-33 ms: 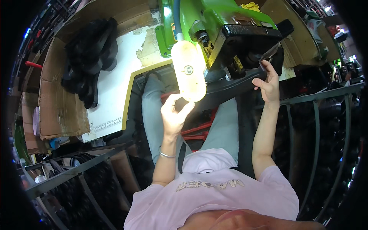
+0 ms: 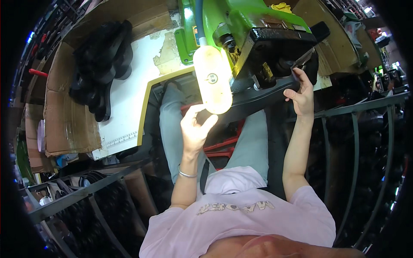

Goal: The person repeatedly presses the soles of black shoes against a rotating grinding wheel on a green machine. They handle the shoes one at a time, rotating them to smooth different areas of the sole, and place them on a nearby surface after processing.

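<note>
A glowing, elongated cream-white lamp head (image 2: 214, 92) hangs from a grey tube in front of the green machine (image 2: 254, 19). My left hand (image 2: 193, 129) is at the lamp's near end, thumb and index finger bent toward each other; the lamp hides the fingertips and what they grip. Behind the lamp, a long black curved strip (image 2: 262, 96) runs right, under the machine's black head (image 2: 275, 41). My right hand (image 2: 302, 92) is at the strip's right end, thumb below it and fingers curled above, by a thin greyish flap (image 2: 303, 58).
At the left, a pile of black shoe soles (image 2: 103, 64) lies on a white board (image 2: 124, 107) beside an open cardboard box (image 2: 71, 107). Another cardboard box (image 2: 331, 38) stands right of the machine. Metal racks (image 2: 77, 200) flank me. A red frame (image 2: 219, 151) shows between my legs.
The lamp head has shifted very slightly to the right. Both hands keep almost the same place and pose.
</note>
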Tool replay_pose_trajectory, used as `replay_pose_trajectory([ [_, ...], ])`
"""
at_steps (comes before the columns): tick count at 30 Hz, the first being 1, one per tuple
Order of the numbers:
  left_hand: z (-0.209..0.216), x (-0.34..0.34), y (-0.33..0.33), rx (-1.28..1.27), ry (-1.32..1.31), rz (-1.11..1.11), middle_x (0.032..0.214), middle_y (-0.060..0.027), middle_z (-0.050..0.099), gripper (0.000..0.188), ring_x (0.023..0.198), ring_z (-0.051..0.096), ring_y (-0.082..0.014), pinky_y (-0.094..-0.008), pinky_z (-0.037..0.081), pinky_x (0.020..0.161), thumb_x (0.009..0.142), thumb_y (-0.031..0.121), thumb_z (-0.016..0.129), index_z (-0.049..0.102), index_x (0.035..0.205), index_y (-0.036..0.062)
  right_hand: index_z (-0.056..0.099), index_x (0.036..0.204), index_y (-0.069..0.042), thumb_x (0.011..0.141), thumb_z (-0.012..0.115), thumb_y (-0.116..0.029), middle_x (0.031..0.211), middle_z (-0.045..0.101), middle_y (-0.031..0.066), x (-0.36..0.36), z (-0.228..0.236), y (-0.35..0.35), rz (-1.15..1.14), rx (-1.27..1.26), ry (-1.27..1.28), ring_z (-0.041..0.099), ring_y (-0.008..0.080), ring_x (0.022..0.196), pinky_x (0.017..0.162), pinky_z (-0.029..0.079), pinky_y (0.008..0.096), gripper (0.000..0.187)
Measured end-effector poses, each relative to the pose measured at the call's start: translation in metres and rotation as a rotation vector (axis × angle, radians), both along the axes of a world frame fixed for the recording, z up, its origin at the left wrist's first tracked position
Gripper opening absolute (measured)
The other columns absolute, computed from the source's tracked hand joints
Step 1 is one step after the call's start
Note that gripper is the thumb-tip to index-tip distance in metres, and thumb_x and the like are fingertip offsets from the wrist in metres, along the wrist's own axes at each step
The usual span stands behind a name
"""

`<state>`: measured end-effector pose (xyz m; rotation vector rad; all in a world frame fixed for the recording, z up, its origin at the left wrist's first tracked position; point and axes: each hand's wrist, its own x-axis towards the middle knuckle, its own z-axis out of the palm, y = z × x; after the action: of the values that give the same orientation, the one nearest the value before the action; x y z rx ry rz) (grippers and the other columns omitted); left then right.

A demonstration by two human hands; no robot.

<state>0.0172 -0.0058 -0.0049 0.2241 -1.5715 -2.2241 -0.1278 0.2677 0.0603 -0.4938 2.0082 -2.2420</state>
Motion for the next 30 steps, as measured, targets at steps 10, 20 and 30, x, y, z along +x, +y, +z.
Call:
replay_pose_trajectory([
  [10,0.037,-0.025,0.007,-0.604,-0.039,0.084,0.081,-0.0102,0.069,0.032,0.073,0.066,-0.0165,-0.0300,0.052,0.072,0.070,0.012,0.086,0.066,0.090,-0.0015,0.053,0.125,0.001,0.067,0.083,-0.001,0.107,0.060,0.0067,-0.003,-0.002,-0.001,-0.059,-0.046,0.036,0.061,0.0100,0.084,0.053,0.047,0.0176,0.065],
  [20,0.014,0.007,-0.036,-0.476,0.010,0.120,0.068,-0.0017,0.060,0.026,0.064,0.055,-0.0084,-0.0244,0.044,0.058,0.065,0.004,0.087,0.062,0.071,0.0007,0.054,0.123,0.001,0.066,0.082,-0.003,0.104,0.061,0.0079,0.032,0.001,-0.042,-0.023,-0.021,0.003,0.061,0.0096,0.083,0.051,0.047,0.0158,0.064],
  [30,0.056,0.001,-0.006,-1.187,0.085,0.233,0.073,-0.0095,0.063,0.043,0.066,0.062,-0.0254,-0.0356,0.051,0.065,0.063,0.031,0.090,0.066,0.086,0.0031,0.051,0.123,0.000,0.066,0.086,-0.001,0.106,0.061,0.0079,0.049,-0.022,-0.056,-0.005,-0.107,0.116,0.060,0.0146,0.096,0.082,0.051,0.0263,0.067],
])
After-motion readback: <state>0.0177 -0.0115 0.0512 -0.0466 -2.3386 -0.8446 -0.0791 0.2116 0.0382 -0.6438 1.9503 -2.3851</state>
